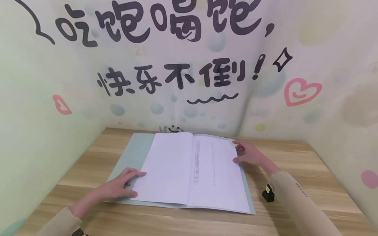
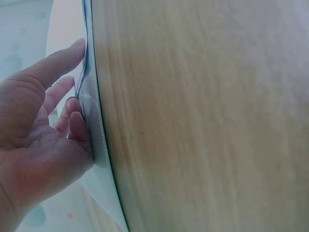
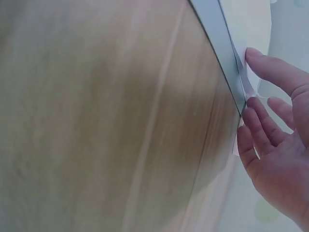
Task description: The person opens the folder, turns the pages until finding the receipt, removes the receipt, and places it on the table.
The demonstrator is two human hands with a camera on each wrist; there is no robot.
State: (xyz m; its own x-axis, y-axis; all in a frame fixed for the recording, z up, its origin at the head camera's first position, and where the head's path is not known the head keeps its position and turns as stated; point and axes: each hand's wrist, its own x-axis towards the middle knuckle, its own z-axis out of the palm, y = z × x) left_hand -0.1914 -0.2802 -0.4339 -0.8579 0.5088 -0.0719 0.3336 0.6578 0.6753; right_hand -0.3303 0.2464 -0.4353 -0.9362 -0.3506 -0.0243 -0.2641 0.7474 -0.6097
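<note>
A pale blue folder (image 1: 134, 150) lies open on the wooden table, with white sheets inside. The left page (image 1: 166, 170) is blank; the right page (image 1: 227, 177) bears columns of small print. My left hand (image 1: 119, 185) rests at the left page's outer edge, thumb and index finger extended onto the paper. My right hand (image 1: 249, 154) is at the upper right edge of the right page. In the right wrist view its thumb (image 3: 263, 65) touches the sheet, and its other fingers, loosely bent, are beside a slightly raised paper edge.
The wooden table (image 1: 295, 157) extends around the folder. A printed backdrop (image 1: 189, 111) with large black characters rises behind the table and along its sides. Small black devices are on both wrists, one (image 1: 268, 194) showing beside the right sleeve.
</note>
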